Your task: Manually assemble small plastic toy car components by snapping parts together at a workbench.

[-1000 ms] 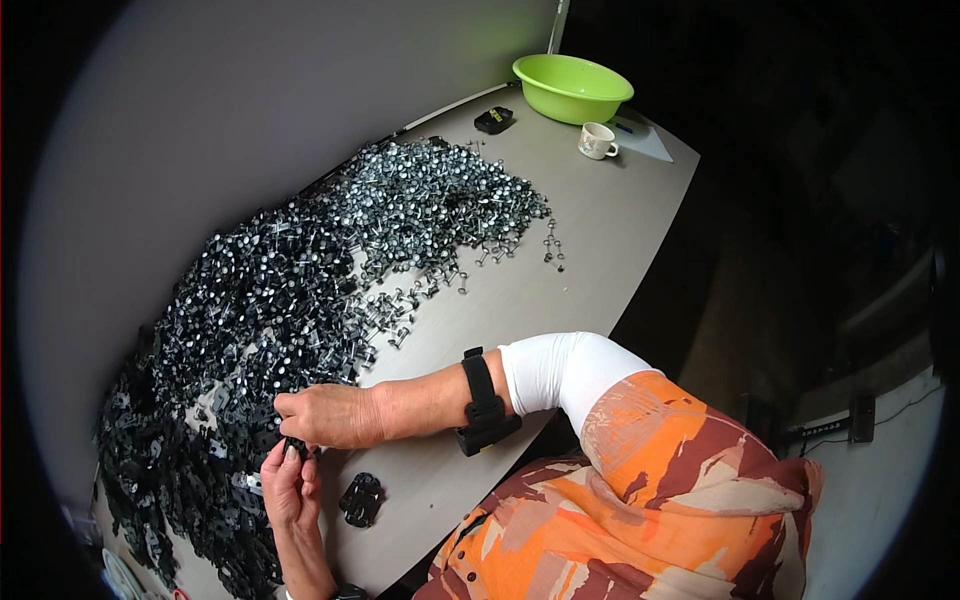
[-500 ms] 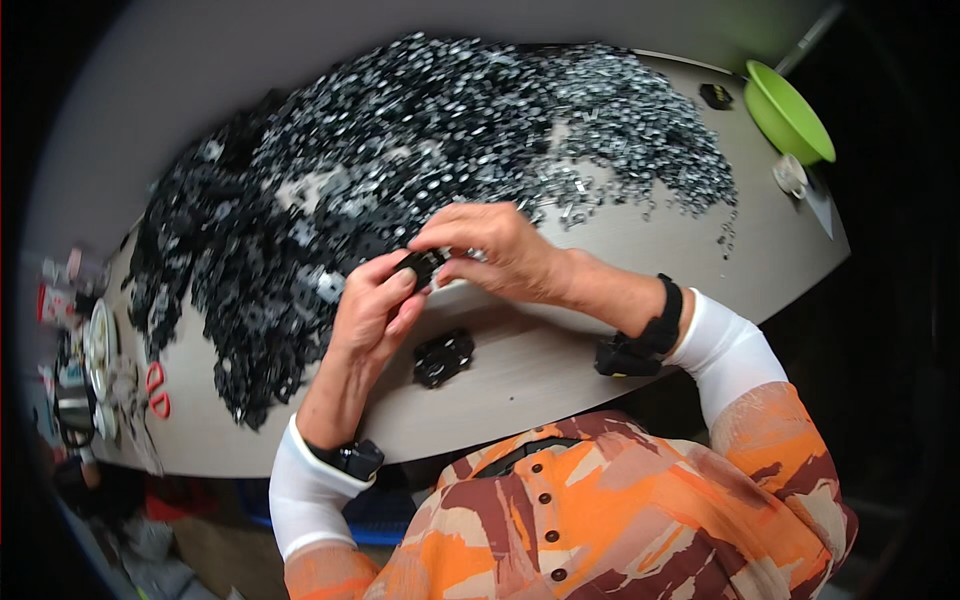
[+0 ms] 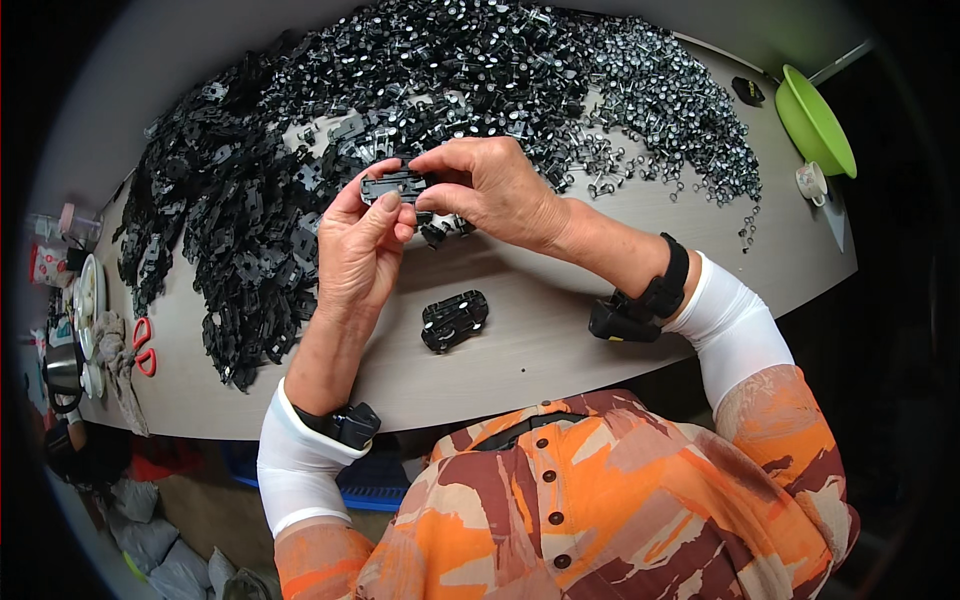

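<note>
Presently, a flat, dark, notched piece (image 3: 393, 186) is pinched by the left hand (image 3: 356, 245) above the table (image 3: 570, 310); its right end is flanked by the right hand's (image 3: 505, 195) bent fingers, grip unclear. Shiny, round-headed parts (image 3: 675, 110) are heaped beyond.

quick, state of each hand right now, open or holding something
Left hand: closed, holding a black plastic part between thumb and fingers.
Right hand: thumb and fingers curled at the part's right end; cannot tell if gripping.
</note>
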Action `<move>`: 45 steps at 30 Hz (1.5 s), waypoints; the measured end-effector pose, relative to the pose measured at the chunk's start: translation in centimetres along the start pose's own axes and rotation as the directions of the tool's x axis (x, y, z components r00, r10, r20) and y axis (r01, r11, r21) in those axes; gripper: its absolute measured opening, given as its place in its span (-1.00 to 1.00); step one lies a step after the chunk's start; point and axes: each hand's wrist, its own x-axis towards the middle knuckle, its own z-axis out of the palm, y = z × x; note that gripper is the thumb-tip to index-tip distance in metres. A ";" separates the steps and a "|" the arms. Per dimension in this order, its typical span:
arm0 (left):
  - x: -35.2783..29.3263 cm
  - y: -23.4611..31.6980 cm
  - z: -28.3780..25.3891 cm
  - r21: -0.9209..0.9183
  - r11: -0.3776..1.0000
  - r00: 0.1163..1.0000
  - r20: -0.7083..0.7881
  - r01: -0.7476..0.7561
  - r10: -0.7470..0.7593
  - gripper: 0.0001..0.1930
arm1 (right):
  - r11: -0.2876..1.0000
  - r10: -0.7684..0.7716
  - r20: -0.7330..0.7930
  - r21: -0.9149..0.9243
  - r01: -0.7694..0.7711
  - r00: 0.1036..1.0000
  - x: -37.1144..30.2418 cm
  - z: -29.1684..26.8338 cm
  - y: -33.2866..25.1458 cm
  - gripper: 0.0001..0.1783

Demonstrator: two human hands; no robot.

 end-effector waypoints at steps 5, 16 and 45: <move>0.7 1.0 -0.9 -0.005 0.998 0.998 0.018 -0.067 0.067 -0.68 | 0.908 -0.162 0.183 -0.357 0.219 0.970 -1.3 -2.6 1.3 -0.88; 0.0 -0.1 -1.8 0.150 0.988 0.999 -0.024 0.043 -0.040 -0.67 | 0.860 -0.177 0.284 -0.420 0.288 0.942 -3.5 0.1 2.1 -0.89; 0.3 -0.2 -0.6 -0.032 0.998 0.986 0.159 0.051 -0.045 -0.61 | 0.932 -0.041 0.101 -0.354 0.074 0.994 -4.1 -3.6 -0.2 -0.95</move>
